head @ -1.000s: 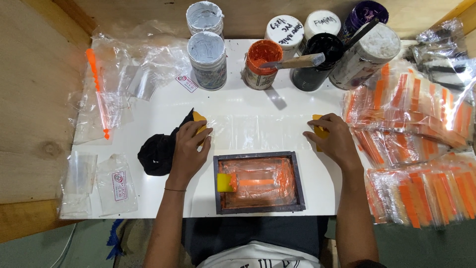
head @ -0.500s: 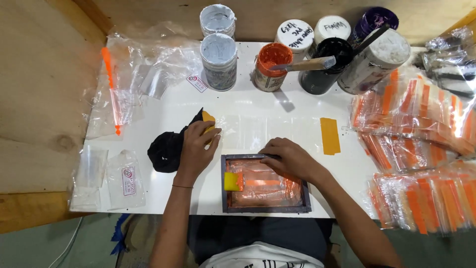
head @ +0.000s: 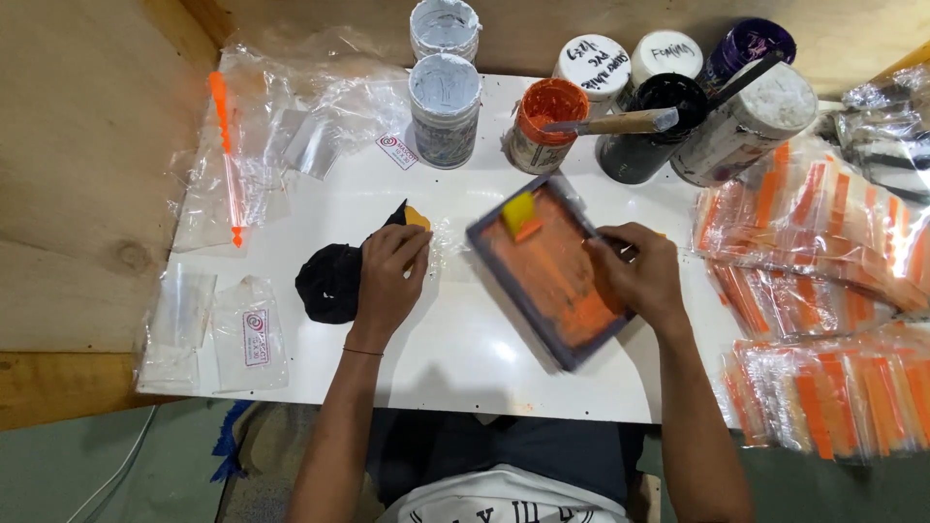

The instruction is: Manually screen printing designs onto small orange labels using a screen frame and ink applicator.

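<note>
Head view — the only view. A white table top (head: 465, 358) carries the work, and the person sits at its near edge.

Right hand (head: 641, 276): closed on the right-hand edge of a dark-framed screen (head: 554, 271), fingers curled over the frame. The screen is lifted and swung, blurred by motion, its mesh smeared orange. Its long axis runs on a diagonal, from the far left corner down to the near right. A small yellow squeegee (head: 517, 211) lies on the mesh at the far end, away from the gripping hand.

Left hand (head: 387, 281): pressed flat, palm down and fingers spread, on a clear plastic bag (head: 448, 254) on the table. It grips nothing. A black cloth (head: 331, 283) lies just to its left, touching the hand's outer side, with a yellow tip showing beyond the fingertips.

Governing relation — the screen lies to the right of the left hand, its near left edge close beside the bag but apart from the fingers. The right hand is plainly the nearer, being in contact.

Surroundings: an orange paint tin (head: 542, 124) with a wooden-handled tool across it, grey tins and dark pots stand along the far edge. Stacks of packets with orange contents (head: 823, 291) lie on the right.
</note>
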